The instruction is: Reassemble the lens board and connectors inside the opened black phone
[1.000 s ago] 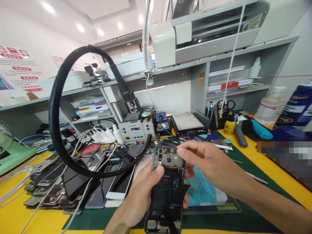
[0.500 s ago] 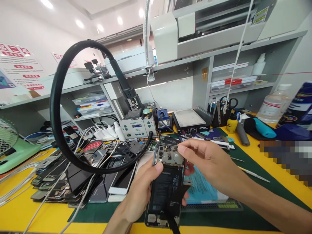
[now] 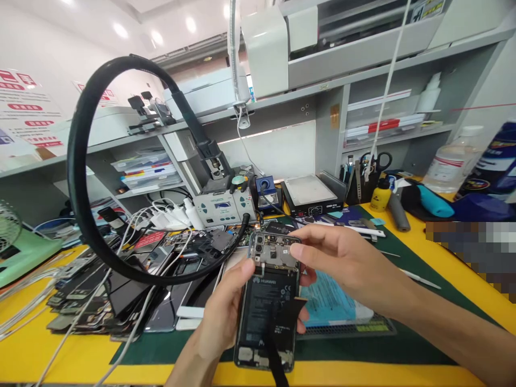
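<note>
A smartphone (image 3: 258, 317) without its back cover is held over the mat, its black battery and upper circuit parts bare. My left hand (image 3: 226, 301) wraps its left edge, the thumb lying near the two camera lenses and fingertips showing past the right edge. My right hand (image 3: 334, 255) pinches the phone's upper right corner between thumb and fingers. Across the lower battery lies a loose black flap (image 3: 285, 317), and a black strip hangs past the bottom end. Under the phone and right hand is a blue-and-white pad (image 3: 334, 301).
Stacked phone parts (image 3: 80, 295) and white cables crowd the left. A thick black hose (image 3: 76, 161) loops up from the hot-air station (image 3: 226, 207). A heating plate (image 3: 310, 196) stands behind the hands. Tweezers (image 3: 419, 278) lie on the green mat (image 3: 427, 317); bottles stand at right.
My left thumb has slid up and left off the battery's top edge, uncovering the printed brand name. The phone sits slightly further left in view. My right hand keeps its corner grip.
</note>
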The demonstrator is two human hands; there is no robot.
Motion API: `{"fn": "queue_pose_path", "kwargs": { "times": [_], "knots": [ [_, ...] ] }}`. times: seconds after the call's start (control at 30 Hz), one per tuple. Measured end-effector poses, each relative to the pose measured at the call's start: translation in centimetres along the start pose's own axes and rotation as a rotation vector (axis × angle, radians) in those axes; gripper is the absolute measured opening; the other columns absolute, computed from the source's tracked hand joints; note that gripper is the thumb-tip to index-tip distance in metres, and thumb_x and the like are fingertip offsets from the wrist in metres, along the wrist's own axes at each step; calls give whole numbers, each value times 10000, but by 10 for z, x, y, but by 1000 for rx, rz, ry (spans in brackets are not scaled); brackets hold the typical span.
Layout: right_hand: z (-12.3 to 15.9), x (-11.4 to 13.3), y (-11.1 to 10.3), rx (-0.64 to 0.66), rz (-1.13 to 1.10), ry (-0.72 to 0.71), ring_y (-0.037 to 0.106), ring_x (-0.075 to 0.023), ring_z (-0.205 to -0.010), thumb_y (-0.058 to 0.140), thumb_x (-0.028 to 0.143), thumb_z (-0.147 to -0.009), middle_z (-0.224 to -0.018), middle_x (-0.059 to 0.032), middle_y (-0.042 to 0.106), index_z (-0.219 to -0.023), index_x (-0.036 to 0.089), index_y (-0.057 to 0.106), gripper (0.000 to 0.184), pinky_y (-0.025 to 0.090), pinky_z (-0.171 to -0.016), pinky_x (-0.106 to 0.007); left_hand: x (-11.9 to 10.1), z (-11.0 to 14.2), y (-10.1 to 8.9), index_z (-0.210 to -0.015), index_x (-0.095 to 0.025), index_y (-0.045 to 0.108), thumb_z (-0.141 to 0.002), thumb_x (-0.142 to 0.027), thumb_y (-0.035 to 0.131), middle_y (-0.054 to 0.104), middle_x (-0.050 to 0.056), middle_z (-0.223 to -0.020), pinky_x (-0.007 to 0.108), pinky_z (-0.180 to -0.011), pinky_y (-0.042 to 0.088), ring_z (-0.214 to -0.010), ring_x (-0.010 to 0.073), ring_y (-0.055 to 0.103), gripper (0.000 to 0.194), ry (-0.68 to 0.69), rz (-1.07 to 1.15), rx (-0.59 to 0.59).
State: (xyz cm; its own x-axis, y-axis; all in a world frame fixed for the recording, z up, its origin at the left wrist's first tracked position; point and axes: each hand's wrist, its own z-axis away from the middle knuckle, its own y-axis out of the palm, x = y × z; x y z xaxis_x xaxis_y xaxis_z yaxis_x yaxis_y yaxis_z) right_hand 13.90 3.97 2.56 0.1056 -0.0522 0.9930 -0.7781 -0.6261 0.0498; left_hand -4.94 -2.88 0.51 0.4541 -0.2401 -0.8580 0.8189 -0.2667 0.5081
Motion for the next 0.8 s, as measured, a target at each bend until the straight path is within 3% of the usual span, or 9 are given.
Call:
{"fn": "queue_pose_path", "kwargs": {
  "times": [0.07, 0.2, 0.4, 0.53, 0.8],
  "knots": [
    [0, 0, 0, -11, 14, 12, 555, -117, -637, 739, 407, -871, -712, 16, 647, -920, 169, 706, 246, 477, -620, -249, 0, -1, 1, -1164, -99, 749, -950, -573, 439, 760, 157, -1107, 372, -728, 566, -767, 285, 735, 606, -18, 35, 29],
    [-2, -1, -3, -22, 41, 42, 575, -133, -639, 730, 444, -868, -686, 15, 649, -946, 175, 713, 280, 479, -627, -264, 2, -5, 3, -1083, -105, 788, -985, -550, 362, 761, 153, -1109, 346, -697, 560, -701, 238, 713, 623, -5, 83, 18],
    [-3, -3, -4, -54, 57, 48, 576, -136, -624, 730, 486, -854, -671, 17, 652, -949, 181, 725, 319, 478, -622, -270, 5, -6, 0, -1101, -124, 769, -918, -500, 531, 796, 132, -917, 387, -676, 574, -710, 294, 739, 481, -42, 99, -81],
    [-2, -3, -4, -43, 47, 17, 584, -133, -627, 732, 467, -857, -694, 15, 657, -913, 197, 722, 276, 490, -628, -266, 5, -8, -1, -1212, -162, 711, -881, -464, 633, 795, 121, -966, 382, -638, 581, -718, 302, 747, 455, -17, 23, -123],
    [0, 0, -8, 1, 87, 28, 608, -150, -672, 696, 422, -898, -718, 9, 663, -1006, 221, 741, 232, 504, -668, -277, 9, -13, 1, -1188, -120, 695, -958, -465, 550, 785, 147, -977, 369, -599, 586, -679, 281, 741, 439, 66, -127, -182]
  ]
}}
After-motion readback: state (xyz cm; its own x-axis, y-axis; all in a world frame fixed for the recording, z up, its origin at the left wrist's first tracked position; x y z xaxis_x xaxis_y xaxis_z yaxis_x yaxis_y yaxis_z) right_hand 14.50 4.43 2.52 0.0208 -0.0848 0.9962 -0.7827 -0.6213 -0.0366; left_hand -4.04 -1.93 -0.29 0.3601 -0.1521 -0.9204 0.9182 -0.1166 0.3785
